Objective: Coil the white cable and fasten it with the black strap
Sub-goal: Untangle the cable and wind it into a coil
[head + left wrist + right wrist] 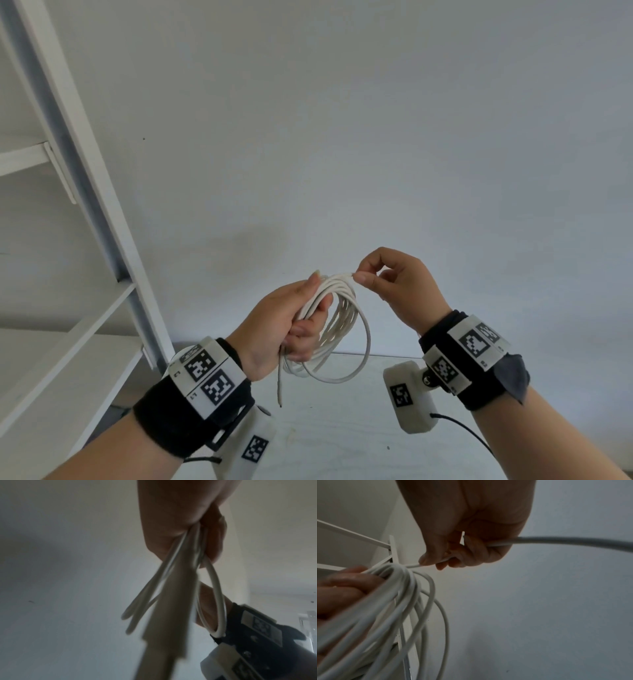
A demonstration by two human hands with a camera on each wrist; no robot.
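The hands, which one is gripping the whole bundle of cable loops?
The left hand: it grips the coiled white cable, while the right hand only pinches one strand.

Bare room (white shelving (102, 212), plain wall (376, 120))

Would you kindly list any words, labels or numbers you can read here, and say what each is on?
"L": printed on the left wristband, beside its square markers.
Other small characters on that wristband and on the right wristband: too small to read.
The black-and-white square markers are patterns, not text.
White cable: no readable text.
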